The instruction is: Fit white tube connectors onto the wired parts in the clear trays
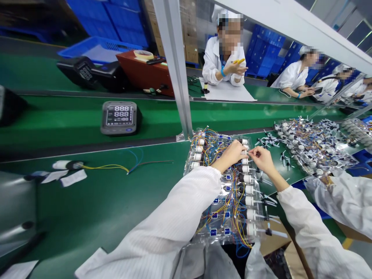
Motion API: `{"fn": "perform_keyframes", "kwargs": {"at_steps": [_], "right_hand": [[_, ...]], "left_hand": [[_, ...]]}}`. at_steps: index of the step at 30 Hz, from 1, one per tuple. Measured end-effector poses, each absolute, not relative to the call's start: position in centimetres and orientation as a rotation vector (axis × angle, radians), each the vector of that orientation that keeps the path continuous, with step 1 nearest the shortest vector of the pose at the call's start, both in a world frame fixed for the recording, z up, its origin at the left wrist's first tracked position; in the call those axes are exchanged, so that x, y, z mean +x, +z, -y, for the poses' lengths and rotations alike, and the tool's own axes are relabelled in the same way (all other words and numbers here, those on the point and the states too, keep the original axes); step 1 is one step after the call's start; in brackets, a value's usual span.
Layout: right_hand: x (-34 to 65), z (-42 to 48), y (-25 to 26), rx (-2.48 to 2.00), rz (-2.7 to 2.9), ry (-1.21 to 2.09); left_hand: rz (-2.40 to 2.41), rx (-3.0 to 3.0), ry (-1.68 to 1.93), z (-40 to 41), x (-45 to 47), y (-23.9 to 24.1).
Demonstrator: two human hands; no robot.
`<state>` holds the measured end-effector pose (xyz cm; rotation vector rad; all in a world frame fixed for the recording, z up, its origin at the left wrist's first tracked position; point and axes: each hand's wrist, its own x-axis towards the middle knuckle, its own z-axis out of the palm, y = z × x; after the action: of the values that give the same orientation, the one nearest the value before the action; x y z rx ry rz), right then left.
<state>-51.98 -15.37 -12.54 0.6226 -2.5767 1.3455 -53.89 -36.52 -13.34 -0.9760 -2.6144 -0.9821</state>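
Note:
A clear plastic tray holds rows of small white-and-black cylinders with yellow and blue wires and small blue parts. My left hand reaches over the far part of the tray, its fingers closed at a white cylinder in the right row. Beside it, my right hand is in a pinch, fingertips close to the same cylinder's end; what lies between them is too small to make out. Nearer cylinders, such as this white cylinder, have pale tubes with black fittings at their ends.
A blood pressure monitor with a lit display stands on the green line behind. Left lies a loose wired cylinder. A metal post rises behind the tray. Right is a heap of wired parts, near another person's sleeve. Co-workers sit opposite.

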Motion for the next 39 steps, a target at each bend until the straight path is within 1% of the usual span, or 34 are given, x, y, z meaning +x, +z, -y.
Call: {"fn": "perform_keyframes", "kwargs": {"at_steps": [5, 10, 17, 20, 23, 26, 28, 30, 33, 36, 39], "right_hand": [[-52.2, 15.6, -12.6, 0.670, 2.613, 1.224], [-52.4, 15.9, -12.4, 0.729, 2.606, 1.125], [-52.7, 16.4, -12.4, 0.694, 2.584, 1.193], [-52.7, 16.6, -12.3, 0.715, 2.602, 1.173], [-52.4, 16.3, -11.6, 0.749, 2.648, 1.174], [-52.4, 14.5, -10.5, 0.748, 2.631, 1.188], [-52.9, 12.1, -10.2, 0.621, 2.545, 1.199], [-53.9, 9.1, -10.6, 0.386, 2.497, 1.213], [-55.5, 4.9, -12.3, 0.093, 2.650, 1.102], [-56.6, 2.9, -14.3, -0.008, 2.807, 0.953], [-57.3, 3.3, -15.5, -0.029, 2.869, 0.866]], "left_hand": [[2.661, -0.969, -0.931, 36.5, -53.9, -13.4], [2.671, -0.949, -0.973, 36.6, -53.9, -13.6], [2.605, -0.970, -1.062, 36.7, -54.2, -13.8], [2.591, -0.981, -1.101, 36.6, -54.3, -13.9], [2.596, -1.002, -1.090, 36.5, -54.1, -13.8], [2.577, -0.904, -1.057, 36.4, -53.3, -13.2], [2.588, -0.790, -1.003, 36.2, -52.9, -12.5], [2.647, -0.732, -0.884, 36.1, -52.8, -11.7], [2.739, -0.838, -0.612, 35.8, -53.4, -10.8], [2.760, -0.987, -0.471, 35.7, -54.4, -10.7], [2.742, -1.005, -0.497, 36.0, -54.8, -11.0]]}}
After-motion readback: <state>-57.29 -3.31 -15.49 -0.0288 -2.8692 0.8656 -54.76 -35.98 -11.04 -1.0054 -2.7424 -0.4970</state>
